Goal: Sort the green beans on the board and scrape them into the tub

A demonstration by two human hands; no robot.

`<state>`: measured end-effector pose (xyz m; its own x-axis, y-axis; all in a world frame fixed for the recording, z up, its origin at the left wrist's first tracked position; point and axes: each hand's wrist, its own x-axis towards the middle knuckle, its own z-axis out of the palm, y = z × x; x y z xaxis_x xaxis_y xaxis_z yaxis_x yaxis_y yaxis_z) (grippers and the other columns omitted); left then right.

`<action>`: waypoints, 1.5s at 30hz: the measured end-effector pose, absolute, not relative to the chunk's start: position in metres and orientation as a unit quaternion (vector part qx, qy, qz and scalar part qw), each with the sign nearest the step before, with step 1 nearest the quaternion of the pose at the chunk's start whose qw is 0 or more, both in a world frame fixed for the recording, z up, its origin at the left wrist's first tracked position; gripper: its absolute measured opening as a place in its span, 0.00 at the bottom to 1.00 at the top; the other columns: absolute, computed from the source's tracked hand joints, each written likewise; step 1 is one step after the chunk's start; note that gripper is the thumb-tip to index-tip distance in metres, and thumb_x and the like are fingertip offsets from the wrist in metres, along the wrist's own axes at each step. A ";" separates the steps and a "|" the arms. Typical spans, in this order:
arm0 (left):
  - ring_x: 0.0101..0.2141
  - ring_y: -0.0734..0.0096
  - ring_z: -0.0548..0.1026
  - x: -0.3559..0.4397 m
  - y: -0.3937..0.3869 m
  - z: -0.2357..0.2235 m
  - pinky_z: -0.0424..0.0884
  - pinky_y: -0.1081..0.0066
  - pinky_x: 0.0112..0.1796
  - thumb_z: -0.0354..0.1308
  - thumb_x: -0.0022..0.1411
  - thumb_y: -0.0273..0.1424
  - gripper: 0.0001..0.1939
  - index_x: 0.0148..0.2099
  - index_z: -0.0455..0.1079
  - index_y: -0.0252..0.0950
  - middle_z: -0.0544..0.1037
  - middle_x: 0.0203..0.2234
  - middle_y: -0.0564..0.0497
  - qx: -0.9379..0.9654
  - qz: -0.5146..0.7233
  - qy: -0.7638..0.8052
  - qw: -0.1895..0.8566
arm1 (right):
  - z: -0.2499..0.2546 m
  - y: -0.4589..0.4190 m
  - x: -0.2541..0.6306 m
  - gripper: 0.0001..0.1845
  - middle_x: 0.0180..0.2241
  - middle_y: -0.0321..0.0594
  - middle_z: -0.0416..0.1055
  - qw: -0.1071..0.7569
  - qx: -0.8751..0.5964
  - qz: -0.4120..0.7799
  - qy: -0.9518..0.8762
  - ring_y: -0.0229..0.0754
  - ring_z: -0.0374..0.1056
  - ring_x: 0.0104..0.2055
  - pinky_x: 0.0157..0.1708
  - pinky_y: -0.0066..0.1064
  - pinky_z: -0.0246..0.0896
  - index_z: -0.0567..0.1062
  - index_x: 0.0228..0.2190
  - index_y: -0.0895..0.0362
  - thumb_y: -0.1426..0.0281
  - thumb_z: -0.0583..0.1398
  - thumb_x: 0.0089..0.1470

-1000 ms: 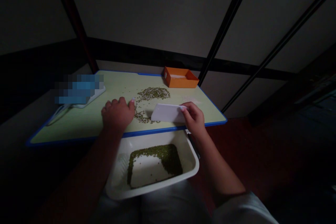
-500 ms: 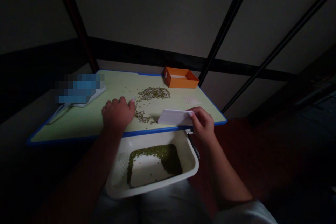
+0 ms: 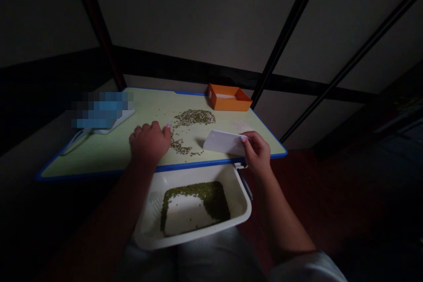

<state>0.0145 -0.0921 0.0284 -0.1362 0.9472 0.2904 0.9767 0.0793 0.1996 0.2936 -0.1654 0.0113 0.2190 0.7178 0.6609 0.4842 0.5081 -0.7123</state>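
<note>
My right hand (image 3: 258,152) pinches a white rectangular card (image 3: 224,142) at its right end, thumb in front. The card stands tilted on edge at the table's near side. Lying on the tabletop, my left hand (image 3: 151,143) has its thumb apart from loosely bent fingers and holds nothing I can see. Beside that thumb is a thin trail of green beans (image 3: 180,147). Farther back lies a larger pile (image 3: 194,117) of green beans mixed with pale grains. Below the table edge, a white plastic basin (image 3: 243,213) sits at my lap with green beans (image 3: 214,198) along its bottom.
An orange open box (image 3: 233,105) with pale contents stands at the table's back right. Pale grains (image 3: 241,125) lie scattered in front of it. On the left is a blurred-out blue item (image 3: 102,112) with a cable. The light green table (image 3: 102,154) has a blue edge.
My right hand has lifted slightly and shifted a little right with the card, away from the bean trail. The card now leans more. My left hand has stayed nearly still.
</note>
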 end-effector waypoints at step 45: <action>0.57 0.35 0.70 0.015 -0.093 0.030 0.65 0.47 0.55 0.36 0.69 0.43 0.35 0.57 0.72 0.23 0.76 0.53 0.24 -0.654 -0.173 -0.736 0.025 | 0.011 -0.165 0.287 0.15 0.27 0.37 0.74 0.611 -0.493 0.084 -0.614 0.42 0.69 0.30 0.29 0.31 0.64 0.75 0.30 0.53 0.56 0.60 0.62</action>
